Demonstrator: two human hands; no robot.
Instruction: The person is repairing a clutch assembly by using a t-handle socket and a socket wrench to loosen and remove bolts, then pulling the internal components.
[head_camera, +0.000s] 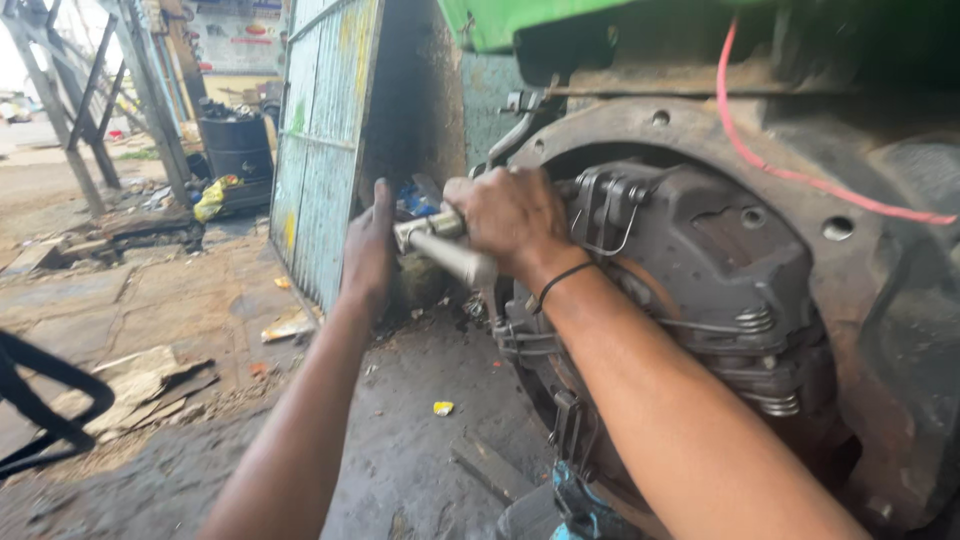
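Centrally, my right hand (510, 215) clenches a silver metal socket wrench (445, 250) against the grey clutch housing (700, 280); my left hand (370, 245) presses flat on its end, fingers spread.

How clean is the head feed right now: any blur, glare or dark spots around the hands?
Head view: right hand and metal tool fairly sharp; left hand shaded and slightly soft; street at top left washed out by daylight; recess behind the clutch housing dark.

Shiny metal wrench handle (445, 250); matt, greasy cast-metal clutch housing (720, 260).
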